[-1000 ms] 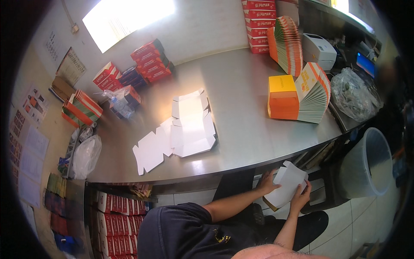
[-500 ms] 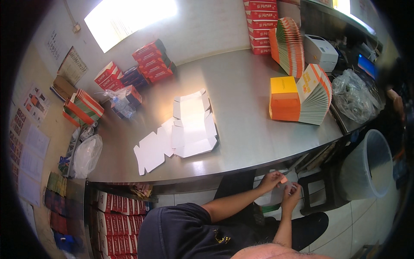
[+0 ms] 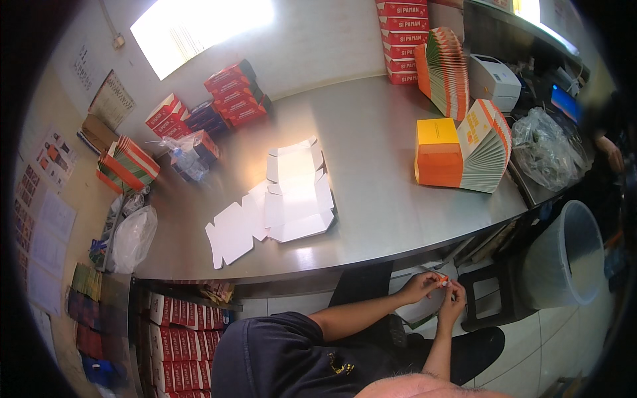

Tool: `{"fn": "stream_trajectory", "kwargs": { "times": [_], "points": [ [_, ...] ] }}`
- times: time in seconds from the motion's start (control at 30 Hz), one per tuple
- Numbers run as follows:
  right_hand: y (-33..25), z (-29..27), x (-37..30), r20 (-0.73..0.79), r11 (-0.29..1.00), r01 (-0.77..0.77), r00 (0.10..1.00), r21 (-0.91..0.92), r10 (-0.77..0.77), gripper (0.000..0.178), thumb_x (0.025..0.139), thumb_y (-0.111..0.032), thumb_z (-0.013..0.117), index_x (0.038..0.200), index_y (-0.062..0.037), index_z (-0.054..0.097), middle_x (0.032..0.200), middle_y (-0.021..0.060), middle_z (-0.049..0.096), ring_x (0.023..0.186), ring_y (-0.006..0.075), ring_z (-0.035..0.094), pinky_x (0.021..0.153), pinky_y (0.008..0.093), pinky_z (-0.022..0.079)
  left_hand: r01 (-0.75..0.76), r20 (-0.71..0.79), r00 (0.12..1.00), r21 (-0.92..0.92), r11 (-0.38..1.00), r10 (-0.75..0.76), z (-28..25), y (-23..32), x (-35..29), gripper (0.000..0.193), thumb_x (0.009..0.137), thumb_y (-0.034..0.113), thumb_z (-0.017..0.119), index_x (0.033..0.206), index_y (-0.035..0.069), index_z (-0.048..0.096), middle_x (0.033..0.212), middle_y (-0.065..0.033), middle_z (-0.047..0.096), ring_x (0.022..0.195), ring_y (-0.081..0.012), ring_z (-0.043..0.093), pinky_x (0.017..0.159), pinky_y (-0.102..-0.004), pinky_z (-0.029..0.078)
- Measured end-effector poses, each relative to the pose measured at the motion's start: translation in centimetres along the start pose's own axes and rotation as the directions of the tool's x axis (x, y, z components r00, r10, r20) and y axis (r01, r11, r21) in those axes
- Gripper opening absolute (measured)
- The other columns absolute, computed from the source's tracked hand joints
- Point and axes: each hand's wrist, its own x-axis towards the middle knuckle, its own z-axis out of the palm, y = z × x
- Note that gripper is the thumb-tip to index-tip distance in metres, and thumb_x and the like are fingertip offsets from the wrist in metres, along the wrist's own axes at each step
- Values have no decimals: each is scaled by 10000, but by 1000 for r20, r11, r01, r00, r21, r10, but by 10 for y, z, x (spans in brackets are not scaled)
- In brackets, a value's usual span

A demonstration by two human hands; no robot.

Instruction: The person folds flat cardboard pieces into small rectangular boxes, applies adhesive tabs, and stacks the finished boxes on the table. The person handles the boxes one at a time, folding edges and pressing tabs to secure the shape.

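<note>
White lettering (image 3: 409, 24) on red boxes (image 3: 405, 45)

Left grip (image 3: 419, 286) and right grip (image 3: 452, 300) side by side, carton flap (image 3: 444, 282) between. Surface (image 3: 378, 186) ahead of both. On surface: blanks (image 3: 298, 199) ahead-left of grips, carton fan (image 3: 483, 159) ahead-right, printer (image 3: 496, 83) behind fan. Stool (image 3: 515, 289) just right of right grip, bin (image 3: 554, 265) farther right. Box stacks (image 3: 186, 345) left of left grip.
</note>
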Motion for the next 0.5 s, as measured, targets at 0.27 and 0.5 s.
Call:
{"fn": "stream_trajectory", "kwargs": {
  "times": [0.27, 0.5],
  "points": [
    [-1, 0, 0, -12, 999, 7, 1000, -49, -7, 189, 973, -174, 674, 904, 1, 696, 1021, 102, 678, 889, 177, 638, 771, 294, 499, -14, -48, 999, 33, 999, 16, 4, 4, -2, 243, 1024, 231, 602, 1146, 22, 625, 1116, -57, 655, 978, -130, 638, 664, -272, 584],
    [-3, 0, 2, 18, 999, 50, 999, 8, -50, 192, 967, -180, 681, 901, 0, 701, 1002, 112, 685, 908, 202, 642, 783, 308, 499, 10, -66, 998, 75, 997, -5, 3, 7, -4, 250, 1013, 237, 625, 1147, 26, 633, 1076, -46, 672, 943, -116, 647, 665, -271, 577]
  ]
}}
